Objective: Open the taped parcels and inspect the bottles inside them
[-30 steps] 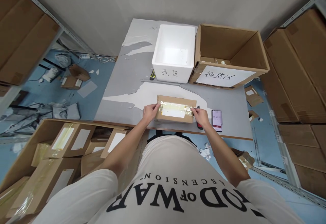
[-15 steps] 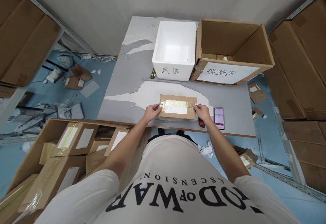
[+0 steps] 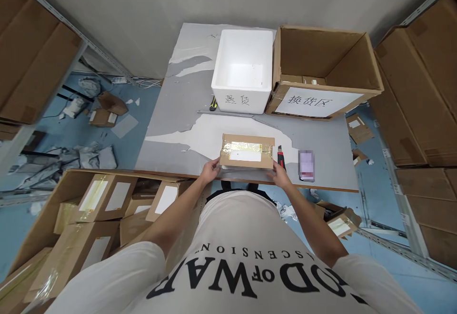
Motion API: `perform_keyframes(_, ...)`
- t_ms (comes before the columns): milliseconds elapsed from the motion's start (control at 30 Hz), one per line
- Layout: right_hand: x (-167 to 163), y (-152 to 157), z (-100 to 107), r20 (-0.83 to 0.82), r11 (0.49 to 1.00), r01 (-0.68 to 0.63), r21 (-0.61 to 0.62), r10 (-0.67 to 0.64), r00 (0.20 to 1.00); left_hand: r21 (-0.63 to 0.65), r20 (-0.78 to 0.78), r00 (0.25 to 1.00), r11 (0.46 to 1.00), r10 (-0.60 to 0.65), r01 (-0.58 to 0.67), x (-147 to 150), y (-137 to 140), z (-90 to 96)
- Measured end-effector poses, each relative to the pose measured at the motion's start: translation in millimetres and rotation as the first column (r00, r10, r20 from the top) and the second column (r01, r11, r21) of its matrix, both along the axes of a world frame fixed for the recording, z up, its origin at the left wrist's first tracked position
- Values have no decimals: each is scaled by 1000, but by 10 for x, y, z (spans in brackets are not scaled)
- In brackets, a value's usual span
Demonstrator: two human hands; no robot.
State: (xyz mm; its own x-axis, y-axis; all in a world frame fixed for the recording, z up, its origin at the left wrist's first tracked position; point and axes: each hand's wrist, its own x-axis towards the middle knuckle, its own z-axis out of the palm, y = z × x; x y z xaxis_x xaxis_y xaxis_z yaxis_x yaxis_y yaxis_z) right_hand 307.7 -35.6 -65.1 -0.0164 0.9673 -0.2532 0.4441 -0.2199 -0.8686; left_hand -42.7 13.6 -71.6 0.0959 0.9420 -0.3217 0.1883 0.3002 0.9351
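A small cardboard box (image 3: pixel 269 150) sits before me at the table's front, with shiny clear tape and a white label (image 3: pixel 244 155) on top. At its lower left corner, my left hand (image 3: pixel 211 169) holds the edge with curled fingers. My right hand (image 3: pixel 279 176) grips the opposite lower corner; some fingertips are hidden by the box. Just right of the box lies a red and black utility knife (image 3: pixel 281 157). Further right is a phone (image 3: pixel 306 165), its screen blurred.
Behind the box stand a white foam box (image 3: pixel 241 99) and a large open carton (image 3: pixel 323 102), both with handwritten characters. A yellow and black cutter (image 3: pixel 213 103) lies by the foam box. At lower left, a big carton (image 3: pixel 46 209) holds several taped parcels. Shelves flank both sides.
Both hands have slid down from the box's short sides to its near corners. The red utility knife has come into fuller view. The box has hardly moved.
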Motion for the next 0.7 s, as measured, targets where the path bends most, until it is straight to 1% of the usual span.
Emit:
perform_keyframes(67,-88,-6,-22,-26,1000,29,-1,-29,999,24,-37,998,999,-48,48,37,-59,-71)
perform_keyframes(133,-153,24,-15,-36,997,76,1,-76,996,41,-71,997,998,-36,39,82,-73,-98)
perform_keyframes(200,-174,76,29,8,996,88,0,-88,996,48,-85,996,999,-20,25,114,-45,-74)
perform_keyframes(267,-154,143,119,69,998,65,10,-66,995,75,-91,996,997,-18,25,122,12,0)
perform_keyframes(367,-99,267,326,148,998,15,60,-23,989,149,-121,993,989,-4,22,105,132,174)
perform_keyframes(433,-80,355,470,211,997,2,71,-17,977,184,-189,982,983,24,11,93,229,298)
perform_keyframes(500,-82,441,580,266,998,8,65,-25,964,196,-296,953,981,64,-5,95,331,397)
perform_keyframes(600,-104,558,647,290,998,27,54,-42,956,173,-401,910,984,103,-35,127,468,457)
perform_keyframes(700,-111,669,616,289,999,51,12,-52,956,94,-392,913,992,112,-82,180,555,418)
